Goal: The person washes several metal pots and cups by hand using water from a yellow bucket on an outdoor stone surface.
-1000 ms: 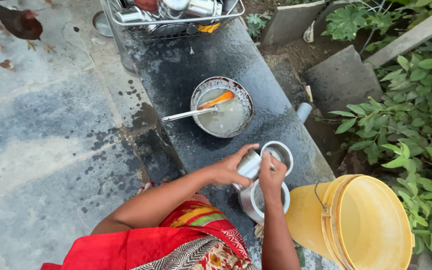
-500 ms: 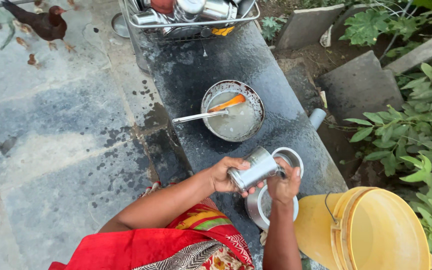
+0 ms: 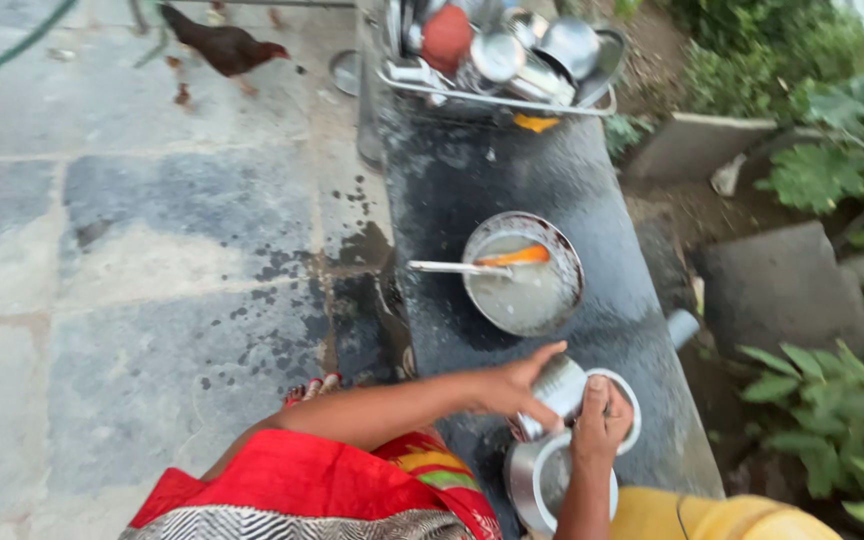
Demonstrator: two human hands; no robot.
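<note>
**Steel cup held tilted over two pots**

The left hand (image 3: 510, 386) has its fingers wrapped around one steel cup (image 3: 555, 392), held above the dark tabletop (image 3: 497, 170). The cup's long axis is tilted, running from lower left to upper right. The right hand (image 3: 600, 425) is clenched at the cup's upper end. Two round steel pots (image 3: 537, 487) lie beneath the hands. One pan (image 3: 524, 275) of cloudy water holds one spoon (image 3: 449, 268). One hen (image 3: 227, 46) walks on the paved floor (image 3: 152, 260).
</note>
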